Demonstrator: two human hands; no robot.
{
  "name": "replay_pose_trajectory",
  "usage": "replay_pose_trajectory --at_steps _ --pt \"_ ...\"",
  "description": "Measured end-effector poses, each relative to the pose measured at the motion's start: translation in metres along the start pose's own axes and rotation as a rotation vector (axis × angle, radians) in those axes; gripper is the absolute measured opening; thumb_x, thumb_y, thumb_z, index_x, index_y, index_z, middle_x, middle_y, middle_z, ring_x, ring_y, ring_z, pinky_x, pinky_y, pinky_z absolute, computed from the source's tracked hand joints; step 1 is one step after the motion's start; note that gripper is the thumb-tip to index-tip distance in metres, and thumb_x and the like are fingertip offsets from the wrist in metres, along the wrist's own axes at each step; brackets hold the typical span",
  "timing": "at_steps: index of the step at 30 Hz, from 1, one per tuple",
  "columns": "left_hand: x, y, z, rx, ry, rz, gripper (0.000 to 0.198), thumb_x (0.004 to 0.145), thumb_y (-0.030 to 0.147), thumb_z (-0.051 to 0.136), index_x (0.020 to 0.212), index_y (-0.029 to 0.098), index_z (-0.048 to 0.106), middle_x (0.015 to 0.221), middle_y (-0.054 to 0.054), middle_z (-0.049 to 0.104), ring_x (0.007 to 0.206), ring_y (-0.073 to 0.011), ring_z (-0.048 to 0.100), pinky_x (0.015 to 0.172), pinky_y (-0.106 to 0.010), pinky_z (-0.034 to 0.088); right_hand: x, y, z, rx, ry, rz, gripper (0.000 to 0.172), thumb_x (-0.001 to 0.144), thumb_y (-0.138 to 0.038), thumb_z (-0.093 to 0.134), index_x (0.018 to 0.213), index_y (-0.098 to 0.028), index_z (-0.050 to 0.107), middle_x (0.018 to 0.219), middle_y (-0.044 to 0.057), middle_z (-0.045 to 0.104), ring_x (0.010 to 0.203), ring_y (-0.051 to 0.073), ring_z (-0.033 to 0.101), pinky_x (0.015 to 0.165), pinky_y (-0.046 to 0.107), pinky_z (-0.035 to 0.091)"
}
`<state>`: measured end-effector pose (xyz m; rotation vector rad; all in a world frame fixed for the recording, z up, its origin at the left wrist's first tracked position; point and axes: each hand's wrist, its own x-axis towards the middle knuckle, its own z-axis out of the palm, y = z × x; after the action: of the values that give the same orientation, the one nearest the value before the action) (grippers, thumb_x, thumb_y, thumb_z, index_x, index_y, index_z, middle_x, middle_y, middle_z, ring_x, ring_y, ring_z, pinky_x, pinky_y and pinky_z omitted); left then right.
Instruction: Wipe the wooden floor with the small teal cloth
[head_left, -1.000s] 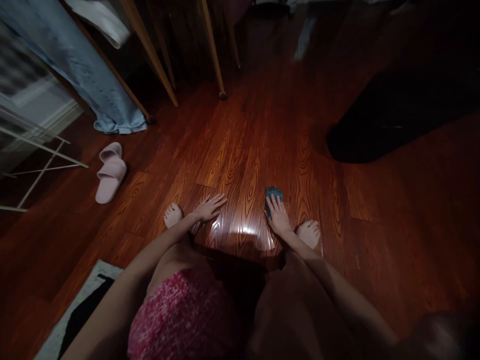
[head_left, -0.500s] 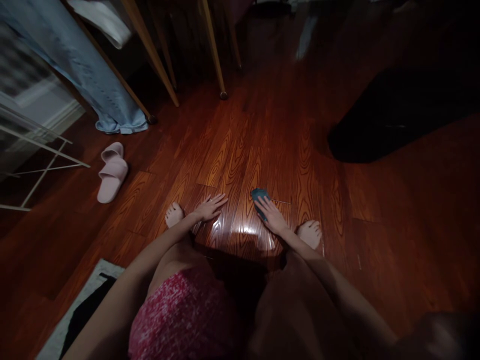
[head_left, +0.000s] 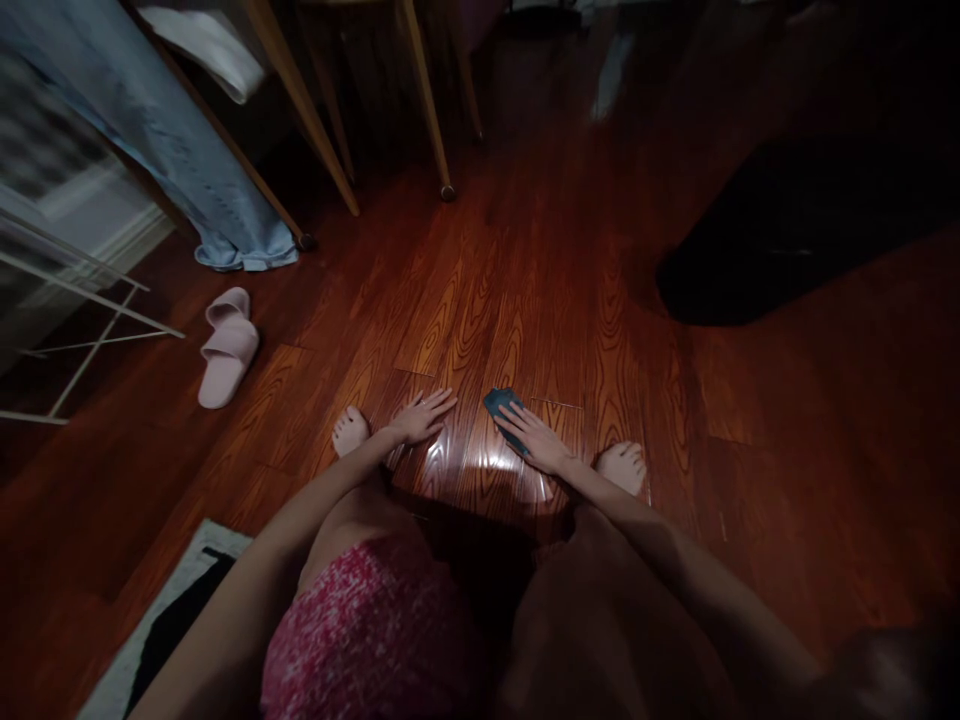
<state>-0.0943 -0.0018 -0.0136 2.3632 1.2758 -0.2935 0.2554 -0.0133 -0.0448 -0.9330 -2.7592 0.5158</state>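
First, at the left, pink slippers [head_left: 225, 380] lie on a glossy reddish wood floor [head_left: 480, 325]. Next, near the bare left foot [head_left: 349, 431], the left hand [head_left: 421, 416] is spread palm down, holding nothing. Right of it, a blue-green cloth [head_left: 501, 399] lies on the floor, partly under the right hand [head_left: 540, 440], whose straightened fingers rest over it, unclenched. Then come the bare right foot [head_left: 622, 467] and a large dark object [head_left: 750, 270], its details lost in shadow.

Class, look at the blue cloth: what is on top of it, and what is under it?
The right hand lies flat on the blue cloth. Wooden floor shows around its edges, but whatever is directly beneath the cloth is covered.
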Motion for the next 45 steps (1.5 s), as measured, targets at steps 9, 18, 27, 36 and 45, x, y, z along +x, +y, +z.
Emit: replay_pose_trajectory --at_steps 9,18,27,36,45 --pt "0.000 0.004 -0.001 0.011 0.001 -0.007 0.071 0.103 0.033 0.044 0.166 0.030 0.011 0.172 -0.005 0.006 0.158 -0.0253 0.008 0.125 -0.055 0.007 0.039 0.074 -0.024 -0.050 0.163 0.559 0.061 0.102 -0.038 0.037 0.158 -0.014 0.039 0.167 0.011 0.031 0.156 0.032 0.019 0.124 0.052 0.026" --pt "0.000 0.002 0.004 0.016 0.043 0.012 0.068 0.104 0.036 0.040 0.166 0.030 0.011 0.172 -0.006 0.007 0.158 -0.0255 0.008 0.125 -0.055 0.006 0.032 0.081 -0.017 -0.077 0.306 0.886 0.069 0.104 -0.043 0.025 0.160 -0.002 0.028 0.168 0.023 0.021 0.155 0.041 0.011 0.122 0.061 0.021" --pt "-0.001 -0.003 0.005 -0.015 0.063 0.036 0.068 0.105 0.039 0.040 0.166 0.031 0.011 0.172 -0.006 0.009 0.158 -0.0264 0.011 0.124 -0.058 0.008 0.062 -0.007 0.015 -0.079 0.059 0.099 0.062 0.104 -0.042 0.035 0.160 -0.017 0.034 0.169 0.008 0.028 0.157 0.030 0.013 0.126 0.052 0.021" --pt "-0.004 -0.010 0.010 -0.078 0.107 0.081 0.064 0.107 0.041 0.037 0.166 0.030 0.014 0.172 -0.006 0.010 0.158 -0.0257 0.011 0.126 -0.053 0.007 0.042 0.048 -0.001 -0.096 0.204 0.500 0.062 0.104 -0.041 0.028 0.162 -0.018 0.030 0.169 0.010 0.028 0.156 0.030 0.018 0.124 0.055 0.023" --pt "-0.006 -0.007 0.006 -0.089 0.090 0.057 0.065 0.107 0.040 0.037 0.166 0.030 0.014 0.172 -0.005 0.009 0.158 -0.0258 0.011 0.126 -0.052 0.006 -0.005 0.061 -0.003 -0.124 0.381 0.846 0.067 0.104 -0.044 0.021 0.164 -0.013 0.020 0.171 0.015 0.019 0.157 0.037 0.012 0.120 0.064 0.022"
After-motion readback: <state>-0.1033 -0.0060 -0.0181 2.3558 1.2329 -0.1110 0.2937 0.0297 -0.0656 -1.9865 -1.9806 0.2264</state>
